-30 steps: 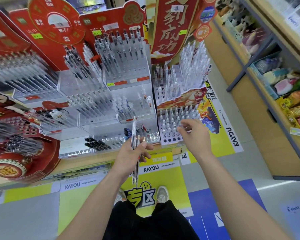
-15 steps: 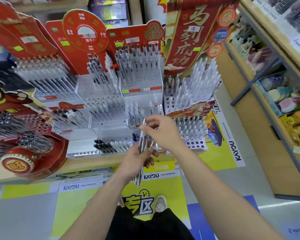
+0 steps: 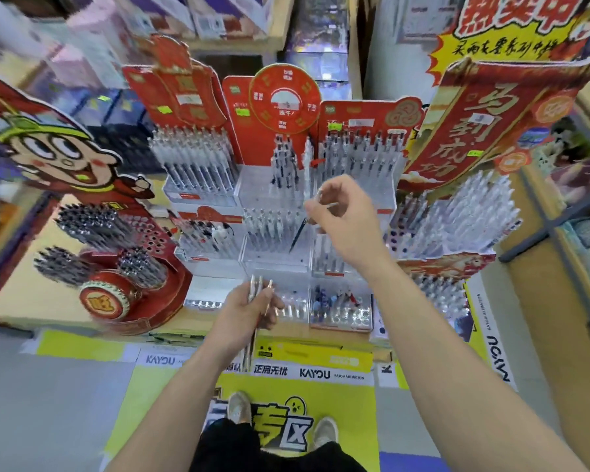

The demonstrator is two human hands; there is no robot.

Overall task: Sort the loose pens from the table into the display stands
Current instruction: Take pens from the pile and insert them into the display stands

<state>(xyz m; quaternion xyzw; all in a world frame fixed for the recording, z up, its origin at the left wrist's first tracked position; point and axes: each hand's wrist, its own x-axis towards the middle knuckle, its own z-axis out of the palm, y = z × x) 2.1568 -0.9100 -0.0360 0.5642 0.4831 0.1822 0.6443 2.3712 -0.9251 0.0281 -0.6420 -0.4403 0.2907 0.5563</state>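
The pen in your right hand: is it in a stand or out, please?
Out: the right hand pinches the pen tilted, tip down over the clear stand. I cannot tell whether the tip touches it.

One pen [image 3: 297,236] in the right hand [image 3: 343,221]; three pens [image 3: 257,292] in the left hand [image 3: 244,316]; two shoes [image 3: 239,407]; one cartoon cutout [image 3: 58,151].

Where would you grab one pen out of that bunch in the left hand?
Probably by an upper end, pinched from above. The pens stick up past the left hand, slightly fanned apart, while their middles are buried in its grip.
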